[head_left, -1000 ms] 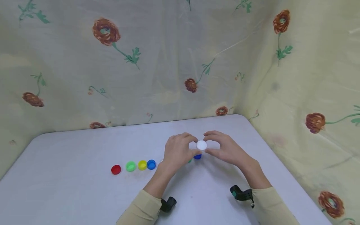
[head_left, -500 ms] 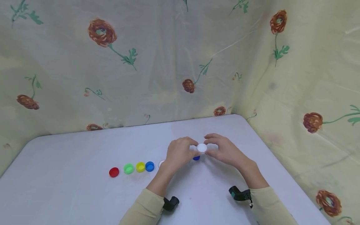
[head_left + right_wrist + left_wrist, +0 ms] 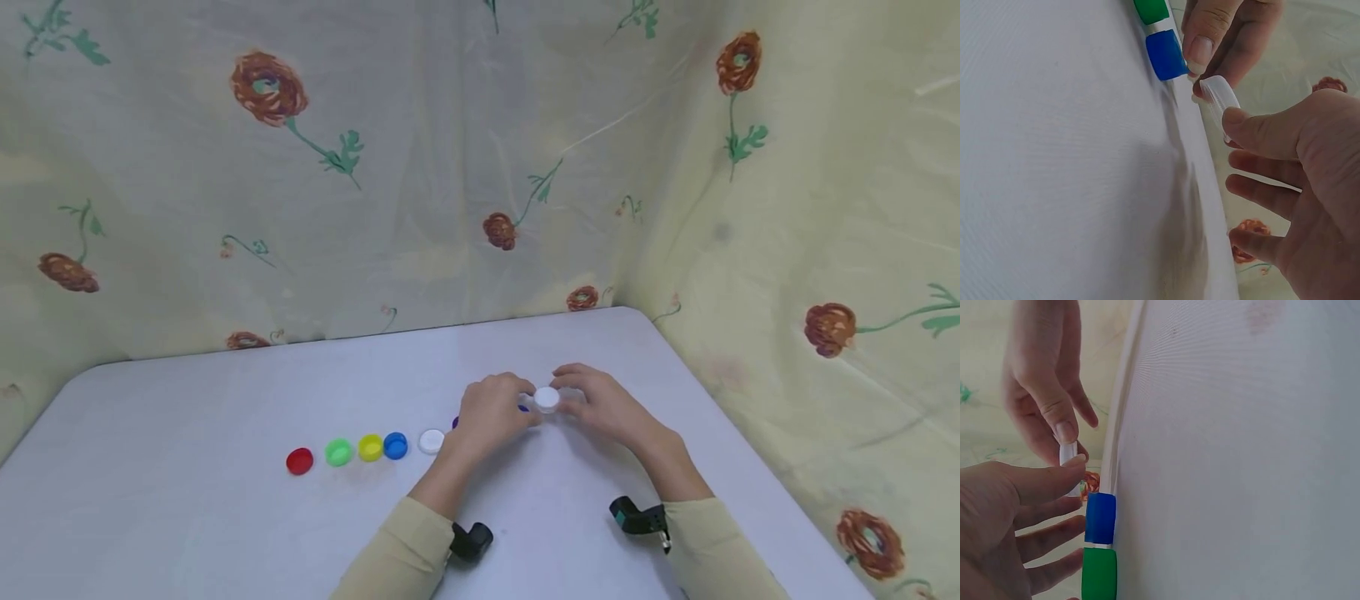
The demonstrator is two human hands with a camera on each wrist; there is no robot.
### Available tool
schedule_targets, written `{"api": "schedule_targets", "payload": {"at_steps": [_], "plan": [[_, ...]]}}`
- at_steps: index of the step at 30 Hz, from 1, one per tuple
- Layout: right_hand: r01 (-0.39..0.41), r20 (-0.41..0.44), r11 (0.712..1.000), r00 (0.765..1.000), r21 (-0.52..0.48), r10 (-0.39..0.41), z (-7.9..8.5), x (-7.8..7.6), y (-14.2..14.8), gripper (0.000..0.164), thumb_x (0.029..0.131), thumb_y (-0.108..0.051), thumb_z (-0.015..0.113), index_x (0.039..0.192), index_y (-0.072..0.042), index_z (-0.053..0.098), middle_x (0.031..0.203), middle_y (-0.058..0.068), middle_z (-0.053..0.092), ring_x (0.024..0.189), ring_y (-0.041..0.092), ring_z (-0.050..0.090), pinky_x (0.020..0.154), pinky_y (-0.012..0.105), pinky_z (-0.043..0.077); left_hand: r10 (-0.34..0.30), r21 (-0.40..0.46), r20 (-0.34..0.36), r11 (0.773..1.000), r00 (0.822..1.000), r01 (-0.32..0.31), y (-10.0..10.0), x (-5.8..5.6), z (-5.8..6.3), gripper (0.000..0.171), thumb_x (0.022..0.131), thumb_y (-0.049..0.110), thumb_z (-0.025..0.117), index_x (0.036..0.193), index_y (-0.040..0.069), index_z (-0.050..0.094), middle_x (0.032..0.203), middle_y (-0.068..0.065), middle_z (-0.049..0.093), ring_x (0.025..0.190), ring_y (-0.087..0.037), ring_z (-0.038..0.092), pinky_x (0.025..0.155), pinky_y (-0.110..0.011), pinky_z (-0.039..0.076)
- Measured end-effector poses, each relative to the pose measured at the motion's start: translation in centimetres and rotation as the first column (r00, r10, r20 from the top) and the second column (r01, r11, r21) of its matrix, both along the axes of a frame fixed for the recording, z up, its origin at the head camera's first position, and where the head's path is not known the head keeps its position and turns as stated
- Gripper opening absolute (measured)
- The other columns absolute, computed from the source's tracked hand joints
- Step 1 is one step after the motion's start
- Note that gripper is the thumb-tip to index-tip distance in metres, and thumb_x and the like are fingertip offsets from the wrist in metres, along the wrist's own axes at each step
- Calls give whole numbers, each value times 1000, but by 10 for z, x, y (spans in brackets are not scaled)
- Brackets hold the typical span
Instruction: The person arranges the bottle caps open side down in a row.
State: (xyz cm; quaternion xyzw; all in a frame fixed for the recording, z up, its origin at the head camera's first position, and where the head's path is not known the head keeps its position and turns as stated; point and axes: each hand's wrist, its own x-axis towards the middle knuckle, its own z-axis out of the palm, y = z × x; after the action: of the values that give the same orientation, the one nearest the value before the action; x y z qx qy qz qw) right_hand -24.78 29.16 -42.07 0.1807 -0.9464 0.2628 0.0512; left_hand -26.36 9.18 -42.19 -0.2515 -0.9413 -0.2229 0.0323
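Observation:
A white bottle cap point(image 3: 547, 400) is held up between the fingertips of both hands, near the right end of a row of caps. My right hand point(image 3: 606, 406) pinches its right side; the right wrist view shows the thumb on the ribbed rim. From the other side my left hand point(image 3: 492, 410) holds its edge with thumb and forefinger. A dark blue cap point(image 3: 1166, 55) and a green cap point(image 3: 1151, 10) stand beside the hands on the table. In the head view the left hand hides the green one and covers part of a purple cap point(image 3: 455, 422).
Leftward along the white table point(image 3: 187, 500) lie another white cap point(image 3: 431, 442), a blue cap point(image 3: 395, 445), a yellow cap point(image 3: 371, 447), a light green cap point(image 3: 339, 452) and a red cap point(image 3: 300, 461). Flowered cloth point(image 3: 420, 167) hangs behind and to the right.
Both hands have lowered slightly with the white cap, and the left has shifted right. More of the row's white cap and part of the purple one now show. The head view has turned slightly.

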Motion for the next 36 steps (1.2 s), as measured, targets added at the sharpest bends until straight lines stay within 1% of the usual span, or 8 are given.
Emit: {"api": "schedule_targets", "payload": {"at_steps": [5, 9, 14, 17, 22, 30, 32, 36], "plan": [[-6, 35, 1000, 999, 8, 5, -5, -2, 3, 24, 90, -7, 67, 113, -1, 69, 134, 22, 61, 130, 44, 52, 110, 59, 39, -5, -4, 67, 1000, 998, 6, 1, 2, 0, 41, 82, 37, 80, 118, 18, 74, 120, -1, 72, 113, -24, 66, 92, -49, 51], [17, 86, 1000, 996, 17, -18, -7, 1, 1, 24, 91, -7, 65, 114, -3, 69, 137, 21, 59, 135, 44, 48, 113, 59, 35, -3, 2, 97, 1000, 995, 3, 2, 3, -2, 42, 82, 36, 80, 119, 16, 73, 120, -2, 72, 112, -23, 66, 92, -46, 52], [17, 98, 1000, 995, 20, -19, -7, 2, -1, 21, 92, -8, 66, 111, -4, 70, 138, 22, 58, 135, 44, 47, 114, 60, 34, -1, -12, 89, 1000, 996, 2, 3, 4, -4, 44, 82, 37, 81, 119, 15, 73, 120, -3, 72, 111, -24, 66, 93, -45, 52], [18, 94, 999, 995, 33, -21, -7, 2, -2, 18, 91, -7, 67, 109, -5, 70, 137, 22, 59, 134, 44, 49, 113, 60, 35, -10, -35, 67, 999, 998, 13, 4, 5, -5, 46, 81, 37, 81, 119, 15, 73, 121, -4, 70, 111, -25, 65, 93, -46, 52], [28, 112, 998, 993, 57, -35, -8, 1, 0, 19, 89, -6, 68, 108, -6, 71, 138, 22, 58, 133, 44, 50, 111, 59, 37, -23, -77, 36, 997, 999, 26, 4, 5, -6, 49, 79, 40, 83, 120, 16, 72, 124, -3, 68, 110, -24, 64, 90, -45, 51], [42, 152, 997, 987, 70, -52, -11, 1, -1, 23, 89, -8, 68, 112, -6, 70, 141, 21, 56, 135, 44, 48, 112, 59, 37, -18, -97, 58, 995, 998, 23, 3, 7, -5, 51, 79, 40, 83, 123, 17, 71, 128, -2, 66, 114, -25, 62, 91, -46, 51], [35, 152, 997, 987, 70, -45, -11, 2, -2, 26, 89, -8, 68, 115, -5, 69, 141, 21, 56, 136, 44, 47, 112, 59, 37, -19, -99, 67, 995, 998, 25, 3, 8, -5, 53, 79, 40, 82, 126, 18, 69, 129, -3, 66, 115, -25, 62, 93, -47, 51], [18, 120, 998, 992, 63, -25, -8, 4, -2, 31, 89, -6, 67, 120, -3, 67, 139, 21, 57, 135, 43, 48, 112, 59, 36, -26, -88, 76, 996, 997, 33, 1, 7, -5, 56, 81, 39, 81, 131, 21, 65, 132, -3, 66, 120, -26, 62, 96, -48, 50]]}}
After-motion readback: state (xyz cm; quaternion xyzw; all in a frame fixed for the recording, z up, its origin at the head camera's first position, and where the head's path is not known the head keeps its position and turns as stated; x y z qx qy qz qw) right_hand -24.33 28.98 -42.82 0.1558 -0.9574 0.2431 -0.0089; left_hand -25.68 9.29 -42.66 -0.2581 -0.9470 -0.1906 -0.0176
